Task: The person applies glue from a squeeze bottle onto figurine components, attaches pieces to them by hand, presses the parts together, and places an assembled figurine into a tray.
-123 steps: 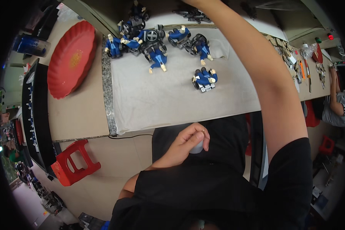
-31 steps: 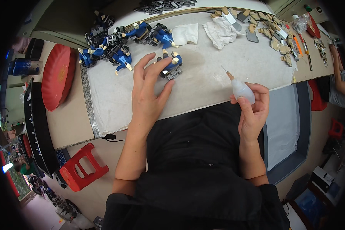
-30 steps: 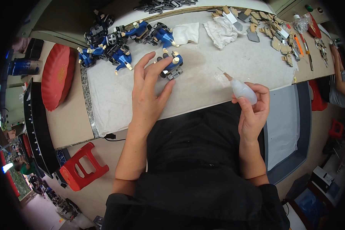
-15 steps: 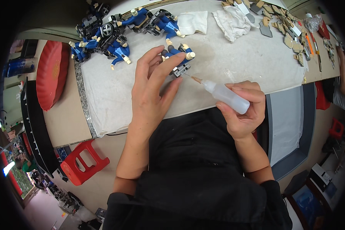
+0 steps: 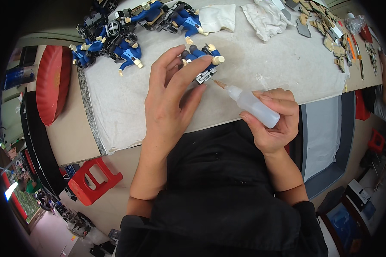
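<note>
My left hand (image 5: 169,94) is closed on a small blue toy figure (image 5: 206,60) with a cream head. A grey-and-black blocky part (image 5: 206,76) sits at the figure's near side, close to my thumb and fingertips. Wrapped in my right hand (image 5: 276,115) is a translucent white squeeze bottle (image 5: 257,108), tilted up to the left. Its thin needle tip, on a tan-orange base, points at the grey part; whether it touches cannot be told. The rest of the figure is partly behind my left fingers.
More blue figures with black wheeled vehicles (image 5: 111,43) are heaped at the far left. White cloths (image 5: 268,19) and tan and grey pieces (image 5: 330,40) lie at the back. A red scalloped tray (image 5: 53,85) stands left, a red stool (image 5: 94,180) below, and a grey-framed bin (image 5: 324,137) right.
The view has shifted slightly. The figure is turned a little in my left hand, with its head farther right. The bottle's tip still points at the grey part.
</note>
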`<state>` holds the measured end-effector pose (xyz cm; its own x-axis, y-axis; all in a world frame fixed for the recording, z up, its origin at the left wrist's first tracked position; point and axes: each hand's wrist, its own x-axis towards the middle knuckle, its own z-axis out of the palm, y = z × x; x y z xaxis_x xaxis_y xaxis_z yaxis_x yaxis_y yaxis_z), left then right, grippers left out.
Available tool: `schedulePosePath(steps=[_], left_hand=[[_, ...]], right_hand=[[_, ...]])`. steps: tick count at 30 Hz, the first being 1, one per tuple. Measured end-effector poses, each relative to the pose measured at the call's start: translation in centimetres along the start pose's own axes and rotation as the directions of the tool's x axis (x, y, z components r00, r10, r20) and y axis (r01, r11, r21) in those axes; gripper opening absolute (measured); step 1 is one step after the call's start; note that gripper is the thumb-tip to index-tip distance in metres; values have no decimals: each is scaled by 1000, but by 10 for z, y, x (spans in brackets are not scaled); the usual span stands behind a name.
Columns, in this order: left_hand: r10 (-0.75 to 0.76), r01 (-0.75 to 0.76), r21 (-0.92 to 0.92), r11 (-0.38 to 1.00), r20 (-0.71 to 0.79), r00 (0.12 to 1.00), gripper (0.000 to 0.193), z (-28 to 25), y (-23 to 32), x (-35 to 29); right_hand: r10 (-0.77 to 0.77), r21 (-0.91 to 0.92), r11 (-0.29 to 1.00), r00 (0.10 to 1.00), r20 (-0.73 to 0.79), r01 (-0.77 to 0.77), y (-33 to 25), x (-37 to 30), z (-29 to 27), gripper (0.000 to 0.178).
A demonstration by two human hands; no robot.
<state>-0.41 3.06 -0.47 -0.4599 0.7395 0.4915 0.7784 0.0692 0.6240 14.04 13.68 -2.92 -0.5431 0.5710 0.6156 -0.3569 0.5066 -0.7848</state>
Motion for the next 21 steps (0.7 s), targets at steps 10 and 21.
schedulePosePath(steps=[10, 21], left_hand=[[2, -2, -5, 1000, -9, 1000, 49, 0, -1, -1], [7, -7, -8, 1000, -12, 1000, 48, 1, -1, -1]], right_hand=[[-14, -25, 1000, 1000, 2, 14, 1, 0, 0, 44], [-16, -31, 999, 1000, 10, 16, 1, 0, -1, 43]])
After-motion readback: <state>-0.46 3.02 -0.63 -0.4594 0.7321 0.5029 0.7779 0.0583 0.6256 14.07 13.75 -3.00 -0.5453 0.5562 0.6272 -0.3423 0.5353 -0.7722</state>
